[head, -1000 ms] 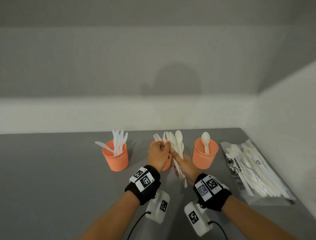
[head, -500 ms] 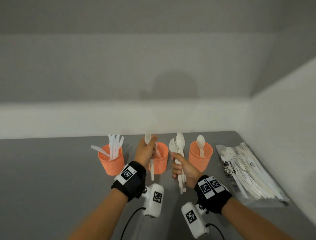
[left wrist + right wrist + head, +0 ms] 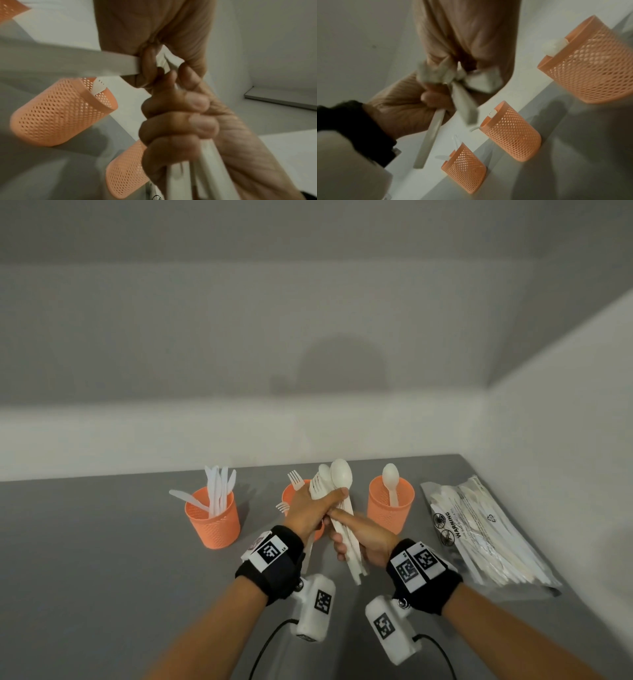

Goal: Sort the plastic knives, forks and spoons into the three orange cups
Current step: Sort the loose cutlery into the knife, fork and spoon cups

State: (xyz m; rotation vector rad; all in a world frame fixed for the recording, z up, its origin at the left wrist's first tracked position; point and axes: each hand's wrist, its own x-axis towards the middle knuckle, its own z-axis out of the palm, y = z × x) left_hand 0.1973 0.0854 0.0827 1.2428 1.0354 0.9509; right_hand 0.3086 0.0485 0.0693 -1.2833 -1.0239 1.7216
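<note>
We see the right hand with its fingers curled tight around the handles of a bundle of white cutlery, thumb laid along the front of the handles. The bundle stands nearly upright, spoon bowls at the top, handle ends sticking out below the fist. In the right wrist view the same bundle is gripped low while its upper part fans out a little.

The left hand reaches across from the left and pinches the upper part of the bundle, thumb tip on the near face just under the largest spoon bowl, the other fingers behind. Which single piece it has hold of, we cannot tell. The left wrist view shows the two hands pressed together around the handles.

Both forearms rise from the near edge of the grey table, wrists almost touching, and the hands meet directly in front of the middle cup, hiding most of it. That cup holds forks, two of which show left of the left hand. Left of the middle cup stands the knife cup, with knives upright and one leaning out. Right of the middle cup stands the spoon cup with one spoon. Further right lies a clear bag of cutlery.
</note>
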